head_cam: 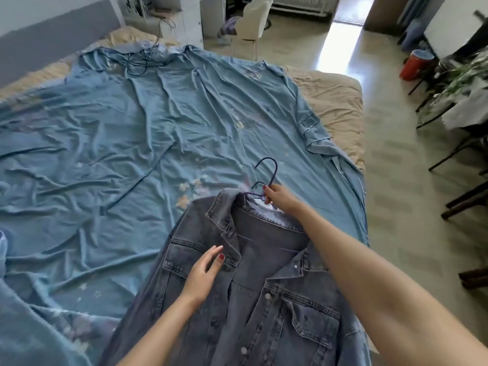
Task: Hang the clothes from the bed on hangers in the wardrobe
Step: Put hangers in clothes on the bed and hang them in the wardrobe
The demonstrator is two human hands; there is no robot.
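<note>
Jacket: grey-blue denim jacket (pixel 264 299), open front, metal buttons, 2 chest pockets with flaps; lower centre of the frame, on the blue sheet (pixel 132 141).
Hanger: thin purple wire hanger (pixel 269 175), hook up, shoulders inside the collar.
Count: 1 jacket, 1 hanger, 2 hands.
Right hand (pixel 280 198): fingers pinch the hanger's neck, just above the collar.
Left hand (pixel 204 270): fingers nearly straight, resting flat on the jacket's left front panel.
</note>
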